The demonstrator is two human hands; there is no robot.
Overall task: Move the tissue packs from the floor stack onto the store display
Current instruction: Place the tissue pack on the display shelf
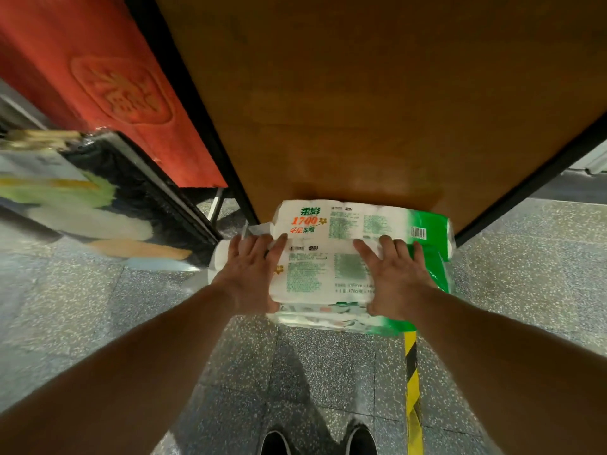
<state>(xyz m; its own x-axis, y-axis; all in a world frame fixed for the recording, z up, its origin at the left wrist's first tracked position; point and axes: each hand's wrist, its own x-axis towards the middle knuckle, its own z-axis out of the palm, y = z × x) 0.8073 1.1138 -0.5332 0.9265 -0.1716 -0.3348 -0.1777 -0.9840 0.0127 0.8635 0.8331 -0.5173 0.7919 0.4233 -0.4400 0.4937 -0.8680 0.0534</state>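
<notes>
While both bare hands press on the nearer pack, two white-and-green plastic-wrapped tissue packs can be counted with certainty at the near edge of the brown wooden display board point(361, 103) — a third wrapped layer shows under the nearer one, though whether it is a separate pack I cannot tell. The farther tissue pack point(361, 221), printed with a red "1700" and a barcode on its green end, lies flat on the board's near edge. The nearer tissue pack point(328, 274) lies just against it, touching along its long side, and juts out past the board's edge over the grey speckled floor point(98, 307).

The left hand point(249, 274) holds the nearer pack's left end, palm and fingers spread over the top, thumb out of sight beneath. The right hand point(397, 277) does the same at the right end — each grip is closed on this one pack, fingers reaching toward the seam between the two packs.

A black frame edges the board on both sides. One red panel point(98, 77) with an embossed emblem stands to the left. One yellow-and-black striped tape line point(412, 389) runs along the floor, and two dark shoes point(318, 441) show at the bottom.
</notes>
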